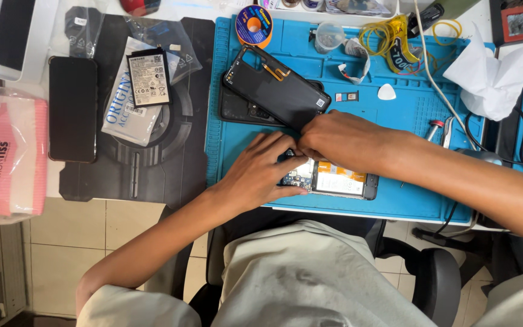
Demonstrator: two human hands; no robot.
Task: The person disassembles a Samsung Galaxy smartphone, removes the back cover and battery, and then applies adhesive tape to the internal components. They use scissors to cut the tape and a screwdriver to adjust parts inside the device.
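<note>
Blue mat (pixel 255 145), opened phone (pixel 340 180) half hidden under left hand (pixel 261 172) and right hand (pixel 340 140), each grip unclear.

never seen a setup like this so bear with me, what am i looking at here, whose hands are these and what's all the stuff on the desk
This is one picture from a camera worn on a person's head, looking down at their own two bare hands; there is no machine. The left hand and right hand meet over an opened smartphone with its insides showing, which lies on a blue rubber work mat. Both hands touch it, but what the fingers pinch is hidden. Just above them lies a black plastic phone back cover. Further left, a black phone battery rests on a clear packet, beside a dark flat phone. A crumpled white tissue sits at the right.
</note>
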